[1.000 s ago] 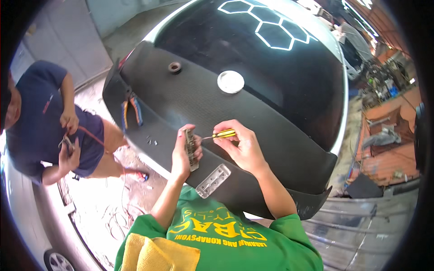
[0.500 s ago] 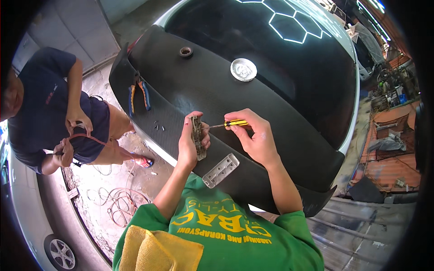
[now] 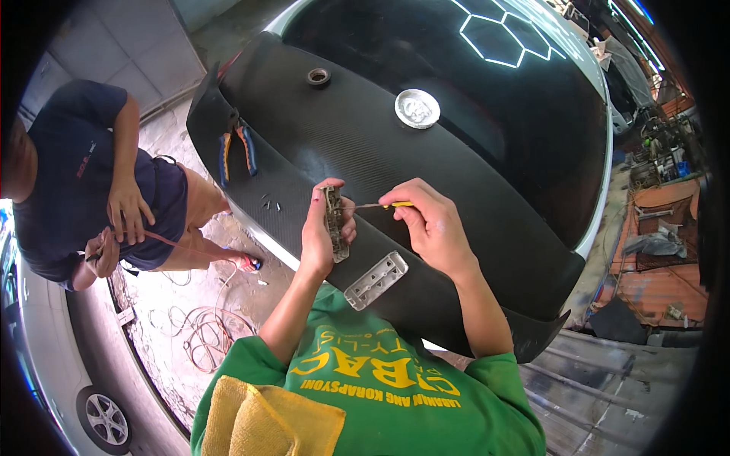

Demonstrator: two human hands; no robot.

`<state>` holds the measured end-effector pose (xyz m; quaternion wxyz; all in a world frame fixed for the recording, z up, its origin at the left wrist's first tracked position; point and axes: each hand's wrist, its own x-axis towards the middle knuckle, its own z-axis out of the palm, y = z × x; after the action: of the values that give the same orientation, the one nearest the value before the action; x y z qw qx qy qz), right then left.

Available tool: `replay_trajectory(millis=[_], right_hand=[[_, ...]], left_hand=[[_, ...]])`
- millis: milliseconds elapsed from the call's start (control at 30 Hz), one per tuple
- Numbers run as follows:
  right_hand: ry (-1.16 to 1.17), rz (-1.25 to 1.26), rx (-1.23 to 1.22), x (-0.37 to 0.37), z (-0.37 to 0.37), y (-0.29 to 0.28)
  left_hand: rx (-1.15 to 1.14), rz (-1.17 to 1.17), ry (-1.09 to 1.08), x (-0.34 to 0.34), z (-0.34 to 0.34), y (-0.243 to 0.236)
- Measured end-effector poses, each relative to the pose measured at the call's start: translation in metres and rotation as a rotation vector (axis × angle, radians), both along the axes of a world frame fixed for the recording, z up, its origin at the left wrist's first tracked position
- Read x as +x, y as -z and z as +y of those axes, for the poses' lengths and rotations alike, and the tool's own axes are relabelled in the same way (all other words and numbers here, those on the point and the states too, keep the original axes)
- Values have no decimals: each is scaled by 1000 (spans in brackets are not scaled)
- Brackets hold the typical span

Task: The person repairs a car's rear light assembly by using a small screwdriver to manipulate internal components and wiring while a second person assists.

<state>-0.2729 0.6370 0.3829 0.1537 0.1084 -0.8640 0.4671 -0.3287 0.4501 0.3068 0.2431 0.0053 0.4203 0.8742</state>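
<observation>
Spread flatter than half a second ago, the co-worker's upper hand [image 3: 129, 211] is laying its fingers along a thin reddish hose [image 3: 179, 245] at the far left; nearer the middle, less of the screwdriver's yellow handle is showing.

Rightward from there, pliers [image 3: 239, 148] with blue-and-orange grips are resting partly spread on the dark, textured car panel [image 3: 357, 137]. Tiny loose pieces [image 3: 271, 205] are lying just beyond them, close to the panel's edge, and are at risk of rolling to the floor if a forearm brushes them or the car gets bumped. A tape roll [image 3: 318, 77] is sitting farther up.

The left hand [image 3: 316, 235] is closing around a narrow part [image 3: 333, 224], thumb along its upper end and fingers curling round its far side. That part is standing roughly upright in the grip, over the panel; whether it is touching, I cannot tell. A loosening grip could let it twist.

Below it, a slotted grey cover [image 3: 376, 281] is lying near the edge, where a sleeve could knock it off.

Pointing left, the screwdriver [image 3: 399, 204] is reaching the part, its tip hidden; slipping under pressure, it could jab the nearby left fingertips. The right hand [image 3: 433, 232] is pinching its handle, nearly closed, below a round white dish [image 3: 417, 109].
</observation>
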Motion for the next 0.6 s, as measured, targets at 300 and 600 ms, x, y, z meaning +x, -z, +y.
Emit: replay_trajectory(millis=[300, 600], right_hand=[[53, -136, -136, 1, -6, 1], [45, 45, -42, -3, -9, 1]], left_hand=[[-28, 38, 22, 1, 4, -1], [-81, 28, -3, 2, 3, 1]])
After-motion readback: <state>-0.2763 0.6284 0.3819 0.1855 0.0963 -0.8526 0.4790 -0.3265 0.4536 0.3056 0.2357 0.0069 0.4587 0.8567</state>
